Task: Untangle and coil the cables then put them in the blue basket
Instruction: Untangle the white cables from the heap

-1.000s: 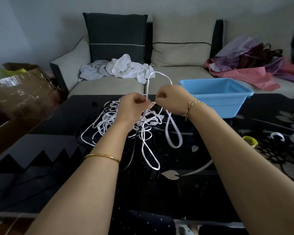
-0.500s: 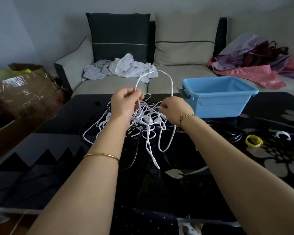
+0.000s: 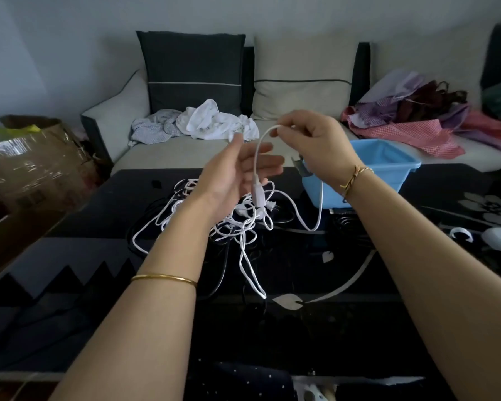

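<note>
Gold-bangled, pinches a loop of white cable [image 3: 257, 157] in the right hand [image 3: 313, 140] above the tangle [image 3: 237, 224] on the black table [image 3: 99, 256], holds the left hand [image 3: 235, 172] open beside the strand, with the blue basket [image 3: 388, 163] just behind.

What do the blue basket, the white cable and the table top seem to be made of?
Blue basket: probably moulded plastic; even colour, smooth rolled rim, soft sheen.
White cable: looks like a flexible plastic or rubber sheath, matte; it bends into soft loops.
Table top: likely glass or lacquer; glossy black with pale leaf patterns and faint reflections.
</note>
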`<action>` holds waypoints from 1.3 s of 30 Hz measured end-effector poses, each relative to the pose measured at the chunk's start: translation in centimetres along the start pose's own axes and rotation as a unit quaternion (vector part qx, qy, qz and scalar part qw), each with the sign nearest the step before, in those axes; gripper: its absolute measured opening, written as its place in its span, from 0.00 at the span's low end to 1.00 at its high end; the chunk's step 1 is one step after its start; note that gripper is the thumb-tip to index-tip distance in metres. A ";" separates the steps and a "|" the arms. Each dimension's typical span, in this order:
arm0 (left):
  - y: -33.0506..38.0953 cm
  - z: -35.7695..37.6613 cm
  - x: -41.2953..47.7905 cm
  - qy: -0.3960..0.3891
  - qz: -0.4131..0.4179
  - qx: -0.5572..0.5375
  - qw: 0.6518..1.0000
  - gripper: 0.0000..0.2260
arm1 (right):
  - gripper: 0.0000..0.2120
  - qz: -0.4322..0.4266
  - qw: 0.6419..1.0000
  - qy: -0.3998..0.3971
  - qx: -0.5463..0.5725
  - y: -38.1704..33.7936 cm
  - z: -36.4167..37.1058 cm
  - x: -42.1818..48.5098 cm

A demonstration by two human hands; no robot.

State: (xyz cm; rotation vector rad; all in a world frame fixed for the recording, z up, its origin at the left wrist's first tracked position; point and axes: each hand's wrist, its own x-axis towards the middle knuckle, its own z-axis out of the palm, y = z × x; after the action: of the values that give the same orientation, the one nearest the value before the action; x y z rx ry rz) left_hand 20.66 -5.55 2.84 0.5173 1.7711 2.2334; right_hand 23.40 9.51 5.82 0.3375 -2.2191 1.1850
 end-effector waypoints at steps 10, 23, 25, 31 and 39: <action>1.2 1.8 -1.8 -0.180 -0.009 -0.132 0.975 0.13 | 0.09 0.197 0.947 0.047 0.250 3.1 1.6 -2.3; -0.7 -2.2 0.2 0.133 0.072 -0.186 0.971 0.12 | 0.14 0.120 0.882 -0.451 -0.062 0.6 3.3 -4.1; -1.2 -2.1 0.5 0.136 0.086 -0.142 0.977 0.12 | 0.13 0.102 0.875 -0.461 -0.108 0.2 3.2 -4.0; -1.5 -2.3 -0.4 0.124 0.159 0.088 0.975 0.15 | 0.07 0.050 0.913 -0.385 -0.128 -1.7 1.0 -3.1; -0.3 -0.3 -1.9 -0.050 0.069 0.180 0.980 0.14 | 0.06 0.034 0.994 -0.108 -0.005 -1.1 -2.1 -0.5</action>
State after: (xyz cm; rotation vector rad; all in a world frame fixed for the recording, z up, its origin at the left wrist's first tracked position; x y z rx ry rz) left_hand 22.31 -6.52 2.29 0.8309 2.1542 1.9331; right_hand 25.07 10.57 7.14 0.4049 -2.4382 1.2234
